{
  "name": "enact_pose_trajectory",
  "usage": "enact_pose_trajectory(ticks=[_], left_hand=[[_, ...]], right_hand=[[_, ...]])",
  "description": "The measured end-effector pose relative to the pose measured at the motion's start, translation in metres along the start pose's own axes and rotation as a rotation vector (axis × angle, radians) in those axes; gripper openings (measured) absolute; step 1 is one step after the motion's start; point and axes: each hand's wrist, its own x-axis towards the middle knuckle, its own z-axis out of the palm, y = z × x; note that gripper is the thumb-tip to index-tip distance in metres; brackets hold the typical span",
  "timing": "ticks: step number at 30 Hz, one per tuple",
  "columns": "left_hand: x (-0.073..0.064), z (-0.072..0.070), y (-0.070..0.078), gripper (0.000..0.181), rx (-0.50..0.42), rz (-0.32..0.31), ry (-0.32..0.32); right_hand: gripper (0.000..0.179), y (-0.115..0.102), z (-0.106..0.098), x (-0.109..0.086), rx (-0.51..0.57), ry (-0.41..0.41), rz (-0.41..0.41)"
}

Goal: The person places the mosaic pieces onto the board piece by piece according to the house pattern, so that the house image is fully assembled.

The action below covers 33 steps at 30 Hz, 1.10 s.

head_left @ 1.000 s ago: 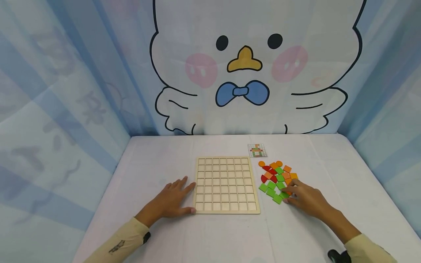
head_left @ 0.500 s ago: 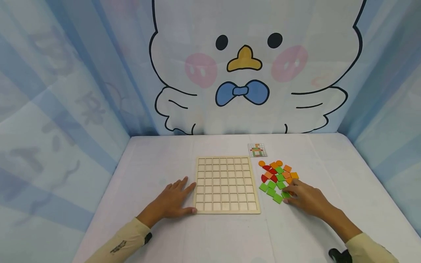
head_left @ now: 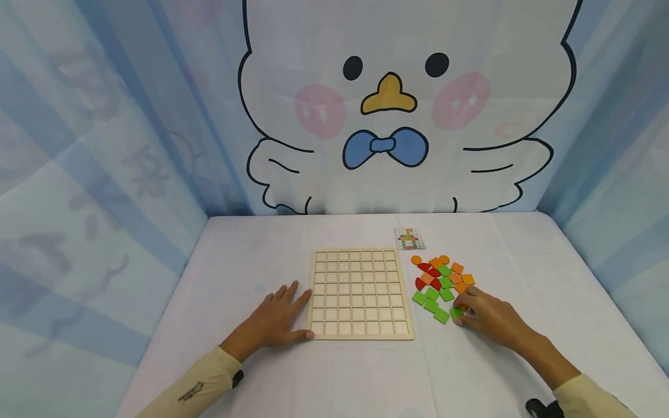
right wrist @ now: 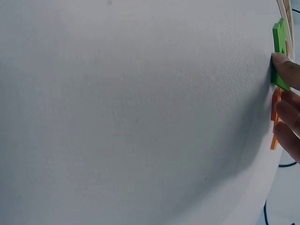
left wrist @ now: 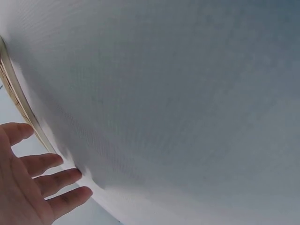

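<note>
A wooden grid board (head_left: pixel 360 337) lies flat mid-table, its square cells bare. My left hand (head_left: pixel 277 318) is spread at the board's left side, index fingertip and thumb tip at the edge. In the left wrist view the fingers (left wrist: pixel 58 180) are loosely extended. Beside the board on the right is a pile of flat tiles: green squares (head_left: pixel 431 306), orange squares (head_left: pixel 456 267), orange discs (head_left: pixel 416 260) and red rounded pieces (head_left: pixel 420 284). At the pile's near right side, my right hand (head_left: pixel 488 316) pinches a green square tile (head_left: pixel 457 313) between thumb and curled fingers.
A small pattern card (head_left: pixel 409 238), showing a coloured figure on a grid, lies behind the pile near the board's far right corner. White cloth covers the table (head_left: pixel 251 249). A printed curtain (head_left: pixel 387 191) hangs along the back and both sides.
My right hand has drawn the green tile slightly right, apart from the neighbouring green tiles. The left hand and the board have stayed nearly still.
</note>
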Motion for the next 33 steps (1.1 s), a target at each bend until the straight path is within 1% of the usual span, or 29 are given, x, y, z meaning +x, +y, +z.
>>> enact_pose_trajectory(ticks=[4,8,14,22,24,29,31,33], left_hand=[[0.0,0.001,0.0,0.088,-0.007,-0.003,-0.001],[-0.001,0.002,0.001,0.088,-0.018,-0.017,-0.015],[-0.003,0.002,0.005,0.087,-0.088,-0.066,-0.049],[-0.004,0.0,0.01,0.083,-0.124,-0.096,-0.082],[-0.004,0.0,0.012,0.082,-0.131,-0.101,-0.088],[-0.004,0.001,0.014,0.081,-0.124,-0.114,-0.084],[-0.004,0.002,0.015,0.081,-0.122,-0.123,-0.083],[-0.004,0.002,0.016,0.08,-0.123,-0.133,-0.088]], right_hand=[[0.026,-0.001,0.0,-0.001,-0.006,0.005,0.011],[0.025,-0.003,0.0,-0.001,0.016,0.003,0.016],[0.024,-0.003,-0.001,-0.001,0.035,-0.011,0.03],[0.019,0.0,-0.004,-0.003,0.11,-0.028,0.036],[0.02,0.0,-0.005,-0.004,0.118,-0.042,0.041],[0.032,-0.002,-0.007,-0.006,0.133,-0.084,0.063],[0.033,-0.003,-0.008,-0.007,0.138,-0.091,0.066],[0.029,-0.004,-0.009,-0.007,0.142,-0.091,0.068]])
